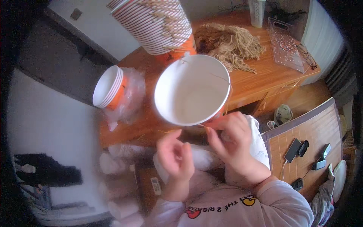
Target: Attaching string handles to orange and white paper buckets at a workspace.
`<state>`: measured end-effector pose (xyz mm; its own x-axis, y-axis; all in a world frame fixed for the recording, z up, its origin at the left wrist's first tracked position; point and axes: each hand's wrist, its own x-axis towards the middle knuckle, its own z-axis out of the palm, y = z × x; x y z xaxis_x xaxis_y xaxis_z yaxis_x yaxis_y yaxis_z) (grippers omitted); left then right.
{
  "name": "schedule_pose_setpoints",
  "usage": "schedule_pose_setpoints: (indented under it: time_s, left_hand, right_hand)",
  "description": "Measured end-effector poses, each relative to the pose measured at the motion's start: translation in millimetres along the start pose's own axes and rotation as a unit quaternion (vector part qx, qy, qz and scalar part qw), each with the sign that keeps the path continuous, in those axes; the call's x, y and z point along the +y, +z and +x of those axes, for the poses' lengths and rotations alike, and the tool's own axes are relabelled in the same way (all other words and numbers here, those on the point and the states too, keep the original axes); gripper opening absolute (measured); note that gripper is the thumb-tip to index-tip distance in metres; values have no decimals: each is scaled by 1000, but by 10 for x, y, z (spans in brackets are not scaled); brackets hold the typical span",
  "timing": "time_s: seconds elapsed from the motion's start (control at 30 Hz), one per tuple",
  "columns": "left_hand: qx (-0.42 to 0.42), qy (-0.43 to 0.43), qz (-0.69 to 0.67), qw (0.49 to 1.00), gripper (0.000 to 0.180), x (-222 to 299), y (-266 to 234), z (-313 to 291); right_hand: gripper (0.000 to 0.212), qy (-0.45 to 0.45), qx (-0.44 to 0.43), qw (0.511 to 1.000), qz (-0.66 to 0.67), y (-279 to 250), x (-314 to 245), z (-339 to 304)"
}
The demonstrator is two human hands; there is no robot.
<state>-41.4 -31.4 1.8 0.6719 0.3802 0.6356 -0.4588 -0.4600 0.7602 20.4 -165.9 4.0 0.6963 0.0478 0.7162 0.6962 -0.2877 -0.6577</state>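
A white-lined paper bucket [192, 90] with an orange outside is tilted with its mouth toward me, at the table's near edge. My right hand [234, 138] is at its near rim, thumb and forefinger pinched on a thin tan cord [202, 125]. My left hand [175, 155] hovers just below the rim, slightly blurred, its fingers curled and the thumb apart from them, with nothing visible in it. Another thin strand crosses the bucket's right rim. Behind the bucket leans a tall stack of nested buckets [157, 28] with tan cords on their sides.
A bundle of tan cords [238, 43] lies on the wooden table [249, 85]. Smaller cups [109, 89] in clear plastic stand at left. At back right are a clear tray [287, 47] and a tall cup [257, 13]. A phone [293, 150] rests on a mat-covered surface at right.
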Motion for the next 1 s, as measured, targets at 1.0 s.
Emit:
schedule_pose_setpoints:
  time_s: [1.0]
  left_hand:
    - [-77,94,136,983,8,-102,-38,384]
  right_hand:
    - [21,-43,48,996,-68,101,53,-34]
